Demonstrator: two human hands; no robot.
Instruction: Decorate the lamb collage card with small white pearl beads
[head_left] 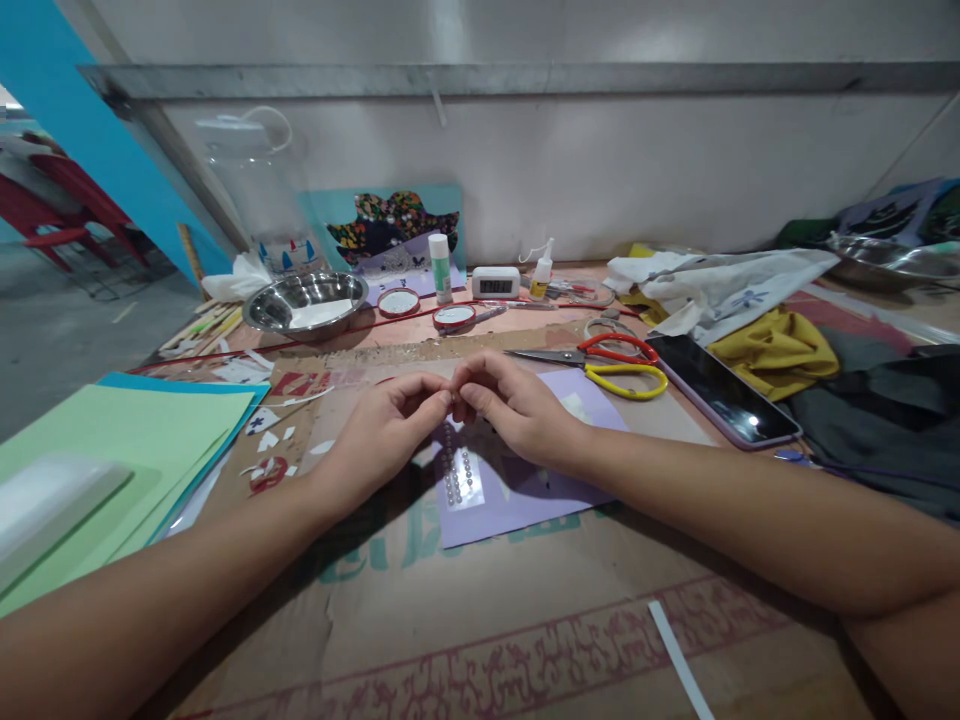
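Observation:
My left hand [397, 415] and my right hand [514, 405] meet fingertip to fingertip above a purple sheet of paper [525, 510]. Both are closed in a pinch, and whatever sits between the fingers is too small to make out. Just below the fingertips, a clear strip of small round stick-on beads [459, 470] lies on the purple sheet. Pale patches on the sheet are partly covered by my right hand. Beyond that hand rest scissors [622, 370] with one red and one yellow handle, their blades pointing left.
Cardboard [450, 620] covers the table. Green paper [112, 440] lies left, a phone [724, 390] right. Behind stand a metal bowl [304, 305], a glue stick [439, 270], a small digital clock [495, 283], a glue bottle [541, 272] and a clear plastic jug [259, 190]. Cloths [772, 350] are heaped right.

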